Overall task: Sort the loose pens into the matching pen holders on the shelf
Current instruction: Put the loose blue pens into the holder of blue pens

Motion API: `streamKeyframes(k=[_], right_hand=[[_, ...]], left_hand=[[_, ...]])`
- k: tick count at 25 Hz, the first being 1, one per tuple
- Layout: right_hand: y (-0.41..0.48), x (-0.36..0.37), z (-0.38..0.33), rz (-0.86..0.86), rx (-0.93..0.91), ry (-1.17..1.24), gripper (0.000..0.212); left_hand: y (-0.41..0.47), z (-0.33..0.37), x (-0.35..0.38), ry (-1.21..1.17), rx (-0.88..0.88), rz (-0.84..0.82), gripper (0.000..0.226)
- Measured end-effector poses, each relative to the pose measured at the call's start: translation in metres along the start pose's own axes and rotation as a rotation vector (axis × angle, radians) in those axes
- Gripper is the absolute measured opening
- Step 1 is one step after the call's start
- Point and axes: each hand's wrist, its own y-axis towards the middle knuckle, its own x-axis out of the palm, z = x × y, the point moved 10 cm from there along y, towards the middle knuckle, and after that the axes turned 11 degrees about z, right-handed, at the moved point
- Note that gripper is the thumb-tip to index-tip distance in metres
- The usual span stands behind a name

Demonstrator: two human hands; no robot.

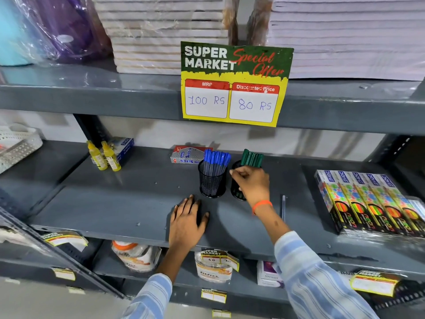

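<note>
Head view: loose pen flat on shelf, long axis front-to-back.

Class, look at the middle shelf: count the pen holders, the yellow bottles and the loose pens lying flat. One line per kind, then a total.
Pen holders: 2
Yellow bottles: 2
Loose pens lying flat: 1
Total: 5
</note>
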Motion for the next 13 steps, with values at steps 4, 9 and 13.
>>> streamKeyframes(k=[4, 9, 13], right_hand=[[-0.007, -0.036, 0.039, -0.087, -0.111, -0.351, 0.010], [0.000, -0.051, 0.109, -0.466, -0.051, -0.828, 0.033], [-0.001, -0.049, 0.119, -0.501, -0.112, -0.806, 0.028]], left_hand=[[0.000, 0.002, -0.005, -0.023, 0.004, 0.040, 0.051], [0.000, 0.001, -0.004, -0.012, 0.003, 0.035, 0.052], [0.000, 0.001, -0.004, -0.020, -0.003, 0.033, 0.052]])
